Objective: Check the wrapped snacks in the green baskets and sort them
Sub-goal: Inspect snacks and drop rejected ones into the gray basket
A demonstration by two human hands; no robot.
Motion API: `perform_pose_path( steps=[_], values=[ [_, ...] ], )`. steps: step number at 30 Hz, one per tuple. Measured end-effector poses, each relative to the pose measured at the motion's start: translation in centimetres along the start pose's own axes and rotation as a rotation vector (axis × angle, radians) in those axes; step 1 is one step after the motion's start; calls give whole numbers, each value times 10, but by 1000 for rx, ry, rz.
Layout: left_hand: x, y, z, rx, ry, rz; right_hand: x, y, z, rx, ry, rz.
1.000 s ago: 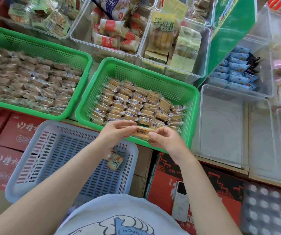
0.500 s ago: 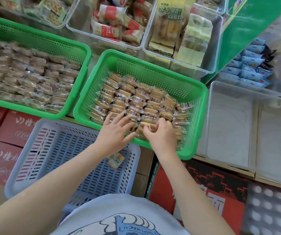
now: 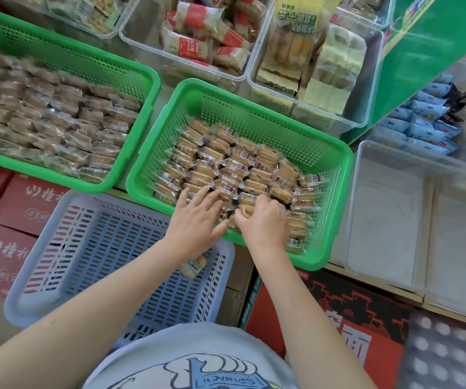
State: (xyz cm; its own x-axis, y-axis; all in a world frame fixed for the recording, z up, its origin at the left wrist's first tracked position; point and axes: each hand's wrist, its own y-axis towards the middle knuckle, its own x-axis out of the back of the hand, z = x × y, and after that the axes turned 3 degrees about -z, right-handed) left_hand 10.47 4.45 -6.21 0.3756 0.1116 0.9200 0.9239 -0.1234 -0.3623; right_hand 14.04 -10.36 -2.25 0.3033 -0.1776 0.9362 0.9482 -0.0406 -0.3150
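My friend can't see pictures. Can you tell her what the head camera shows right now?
A person's left hand lies flat on wrapped snacks in a green basket, while the right hand curls its fingers around one of them. A second green basket of snacks sits to the left, and a blue basket below holds one snack.

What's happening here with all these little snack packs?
A person is going through small wrapped snacks in the right green basket. The left hand lies flat on the packs with fingers spread, while the right hand curls its fingers round a pack at the basket's near edge. A second green basket of packs sits to the left, untouched. Below, a lavender basket holds one lone snack, apparently set aside.
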Motion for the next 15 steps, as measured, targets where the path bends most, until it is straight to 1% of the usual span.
perform_pose_path(
  steps=[5,7,9,10,12,14,15],
  values=[
    [-1,-2,2,-7,-43,-43,-15,11,3,24,4,96],
    [-4,-3,4,-22,-67,-94,-16,13,-1,57,-3,121],
    [-7,-3,4,-75,-69,-151,-13,15,-8,73,0,142],
    [-7,-1,2,-113,-70,-154,-10,17,-13,72,30,149],
    [-5,3,-3,-164,-76,-98,-4,21,-22,65,152,105],
    [0,9,-9,-171,-54,-22,-1,26,-29,50,269,4],
    [1,11,-11,-166,-40,4,-1,29,-31,55,298,-21]
  ],
)
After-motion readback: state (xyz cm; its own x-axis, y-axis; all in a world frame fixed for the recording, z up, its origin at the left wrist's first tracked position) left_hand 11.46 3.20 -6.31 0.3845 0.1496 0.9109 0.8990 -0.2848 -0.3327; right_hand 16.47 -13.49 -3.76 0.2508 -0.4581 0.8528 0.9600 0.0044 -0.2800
